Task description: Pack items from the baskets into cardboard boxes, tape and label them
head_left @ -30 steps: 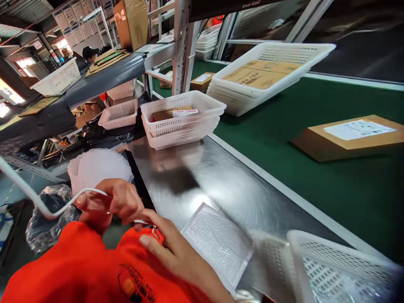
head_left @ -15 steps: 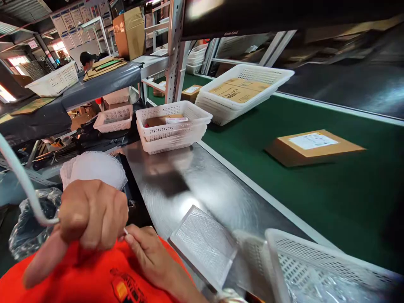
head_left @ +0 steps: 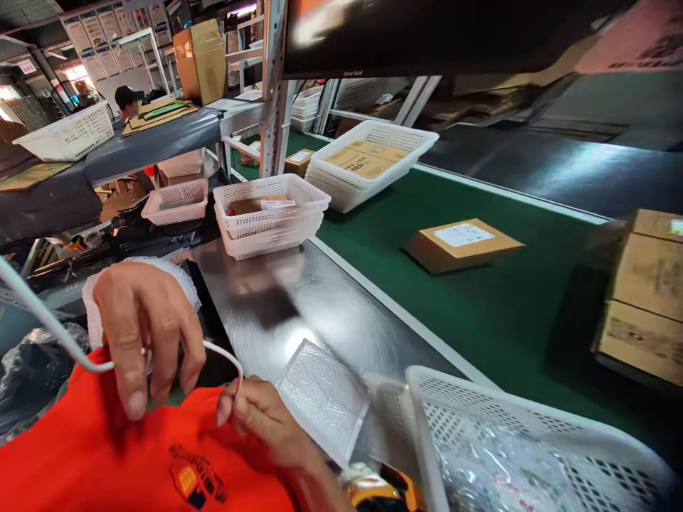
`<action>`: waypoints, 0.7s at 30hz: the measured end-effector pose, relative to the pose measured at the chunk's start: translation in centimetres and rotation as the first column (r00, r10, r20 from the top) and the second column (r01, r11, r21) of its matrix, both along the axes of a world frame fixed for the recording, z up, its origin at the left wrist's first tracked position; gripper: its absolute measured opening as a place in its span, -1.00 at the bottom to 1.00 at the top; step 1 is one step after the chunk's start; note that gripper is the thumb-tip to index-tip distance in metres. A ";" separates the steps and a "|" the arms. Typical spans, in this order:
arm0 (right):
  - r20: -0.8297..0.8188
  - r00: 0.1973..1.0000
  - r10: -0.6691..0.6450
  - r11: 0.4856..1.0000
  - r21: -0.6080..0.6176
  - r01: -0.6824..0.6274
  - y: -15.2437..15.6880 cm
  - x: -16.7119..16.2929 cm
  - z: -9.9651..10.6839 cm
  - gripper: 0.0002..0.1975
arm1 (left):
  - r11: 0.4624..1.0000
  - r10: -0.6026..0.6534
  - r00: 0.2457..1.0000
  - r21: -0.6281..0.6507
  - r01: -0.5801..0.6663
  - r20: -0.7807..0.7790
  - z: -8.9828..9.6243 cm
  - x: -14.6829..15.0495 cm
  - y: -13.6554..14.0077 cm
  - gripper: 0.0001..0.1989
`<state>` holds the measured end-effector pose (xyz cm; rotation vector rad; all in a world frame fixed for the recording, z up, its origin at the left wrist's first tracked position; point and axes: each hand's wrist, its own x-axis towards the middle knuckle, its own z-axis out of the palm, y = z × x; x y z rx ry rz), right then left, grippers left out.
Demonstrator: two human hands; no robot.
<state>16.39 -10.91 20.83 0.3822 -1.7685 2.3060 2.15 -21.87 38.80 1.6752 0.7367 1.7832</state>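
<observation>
A white cord comes in from the left edge, passes through my left hand and bends over to my right hand. The fingers of my left hand curl down around the cord. My right hand pinches its end between thumb and fingertips, hiding the tip. Both hands are in front of the orange shirt. Right of my right hand, a silvery padded mailer lies on the metal table. A white bundle of wrap is partly hidden behind my left hand.
Front right is a white basket holding clear plastic bags, beside a yellow-and-black tool. A green conveyor carries a labelled parcel and cartons. Stacked baskets stand farther back, under a monitor.
My left hand has lifted slightly and its fingers now point down. A longer bend of cord shows between the hands. The view has turned right, showing cartons on the conveyor.
</observation>
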 end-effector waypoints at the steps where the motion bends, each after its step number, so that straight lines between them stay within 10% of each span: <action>1: -0.009 0.999 0.032 0.999 -0.021 -0.033 0.0 -0.1 -0.2 -0.33 | 0.999 0.035 0.999 -0.006 -0.035 -0.010 0.0 -0.3 0.1 -0.40; 6: -0.017 0.992 0.123 0.989 -0.077 -0.124 -0.1 -0.4 -0.9 -0.34 | 0.999 0.012 0.971 0.043 -0.001 -0.240 3.1 -3.6 1.5 -0.44; 11: 0.011 0.987 0.157 0.986 -0.056 -0.157 -0.1 -0.5 -0.8 -0.33 | 0.817 -0.338 0.532 0.039 0.576 -0.776 8.0 -6.7 3.5 -0.55; 16: -0.018 0.974 0.226 0.974 -0.032 -0.226 -1.0 -1.1 -0.5 -0.34 | 0.848 -0.301 0.756 0.200 0.491 -0.581 5.6 -5.1 2.4 -0.51; 19: -0.014 0.971 0.239 0.971 0.003 -0.239 -1.4 -1.2 0.0 -0.32 | 0.969 -0.061 0.981 0.227 0.103 -0.186 2.5 -3.1 0.4 -0.65; 21: -0.004 0.977 0.215 0.975 0.065 -0.214 -1.6 -1.1 0.5 -0.31 | 0.989 0.094 0.995 0.120 -0.089 -0.029 0.9 -2.0 -0.8 -0.60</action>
